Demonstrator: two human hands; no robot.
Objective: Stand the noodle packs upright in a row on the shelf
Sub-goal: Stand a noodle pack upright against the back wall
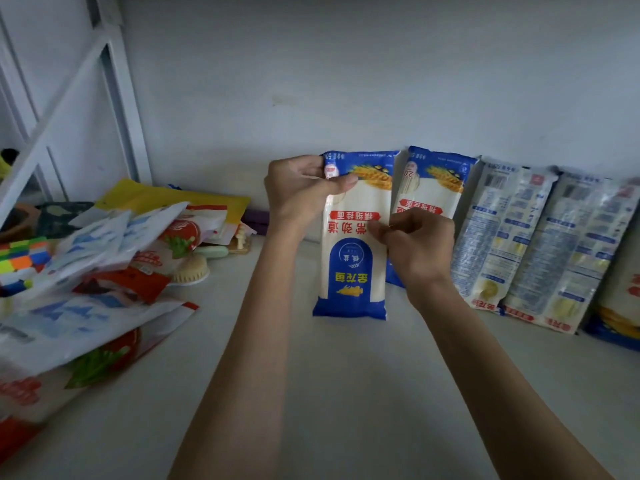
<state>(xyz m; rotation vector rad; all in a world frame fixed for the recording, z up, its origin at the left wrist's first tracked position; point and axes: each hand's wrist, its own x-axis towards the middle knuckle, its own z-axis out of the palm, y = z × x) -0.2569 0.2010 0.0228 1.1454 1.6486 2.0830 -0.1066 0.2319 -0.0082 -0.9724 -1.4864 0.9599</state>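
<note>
A blue and white noodle pack (349, 268) stands upright on the pale shelf (311, 393), printed upside down, leaning toward the back wall. My left hand (298, 192) pinches its top left corner. My right hand (415, 244) grips its right edge at mid height. Right of it a second matching pack (436, 188) leans on the wall, partly hidden by my right hand. Further right stand two packs showing their printed backs (498, 233) (568, 254), and another pack (623, 306) is cut off by the frame edge.
A loose heap of food bags (86, 271) covers the shelf's left side, with a coloured puzzle cube (20, 258), a round brush (190, 268) and a yellow packet (166, 199) behind. A white frame with a diagonal bar (69, 98) closes the left.
</note>
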